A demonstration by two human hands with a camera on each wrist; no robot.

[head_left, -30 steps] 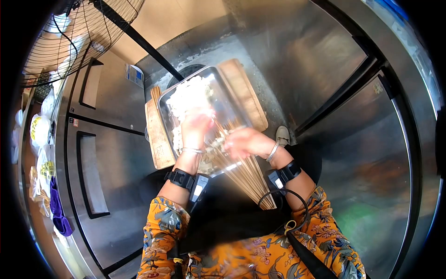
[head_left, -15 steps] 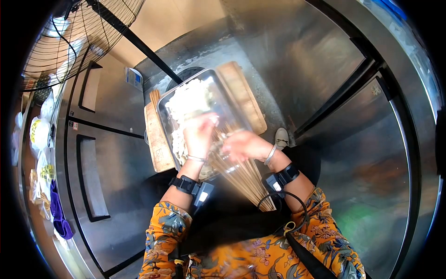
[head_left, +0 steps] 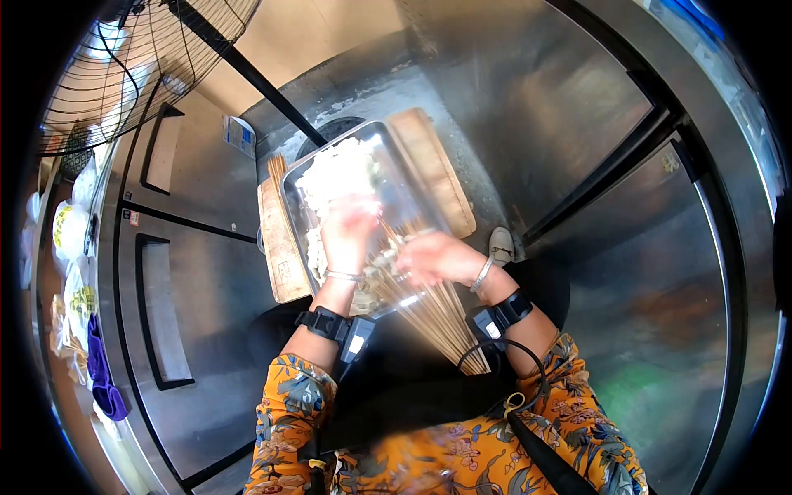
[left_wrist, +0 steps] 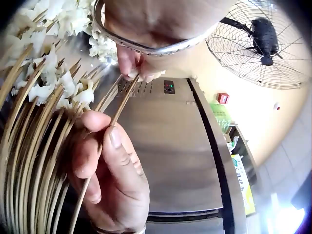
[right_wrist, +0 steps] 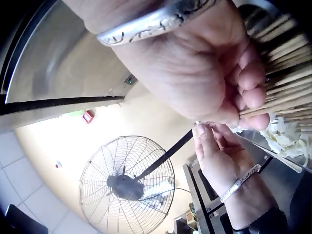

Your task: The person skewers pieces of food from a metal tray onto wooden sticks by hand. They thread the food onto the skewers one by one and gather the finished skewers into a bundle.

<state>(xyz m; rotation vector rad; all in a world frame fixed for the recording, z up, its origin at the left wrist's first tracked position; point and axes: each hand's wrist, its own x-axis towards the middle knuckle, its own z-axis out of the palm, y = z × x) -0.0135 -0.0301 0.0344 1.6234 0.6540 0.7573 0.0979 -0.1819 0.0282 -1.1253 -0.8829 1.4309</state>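
A metal tray [head_left: 418,191] on the person's lap side holds a heap of white, frilly food pieces [head_left: 346,161]. The left hand [head_left: 348,229] is over the tray, blurred in the head view; its thumb and fingertips pinch a small white food piece [left_wrist: 156,75] at a skewer's tip. Between thumb and forefinger, the right hand [head_left: 439,257] grips that thin wooden skewer [left_wrist: 123,103], which slants up to the left fingertips. A fan of several skewers [head_left: 437,323] lies beneath the right hand, white pieces threaded near their far ends.
Wooden boards stick out under the tray, one at right [head_left: 433,169] and one at left [head_left: 280,252]. Spare skewers [head_left: 276,171] lie along the left board. A caged fan [head_left: 144,70] stands at upper left, and steel cabinets [head_left: 610,280] flank both sides.
The left hand has drawn slightly back toward the body, then forward again over the white pieces. The right hand stays almost in place above the skewers.
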